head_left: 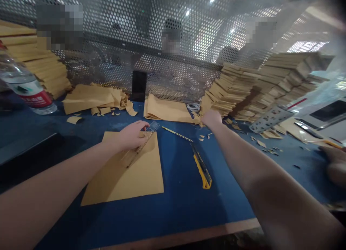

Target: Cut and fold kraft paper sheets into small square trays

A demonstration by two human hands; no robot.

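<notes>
My left hand (133, 135) is curled over a clear plastic ruler (136, 154), its fingers bent round the upper part. The ruler lies slantwise on a sheet of brown kraft paper (137, 178) on the blue tabletop. Farther off, my right hand (212, 118) is closed beside paper scraps and the right end of a folded brown paper stack (170, 109); its fingertips are hidden, so anything in them cannot be made out. Between my arms lie a yellow-and-black utility knife (201, 167) and a thin yellow patterned pencil (177, 133).
Tall piles of brown paper stand at left (48, 66) and right (281, 80), before a perforated metal screen (113, 59). A water bottle (29, 88), a dark phone (139, 85) and torn scraps (127, 102) sit around the back. Another person's hand (336, 167) is at far right.
</notes>
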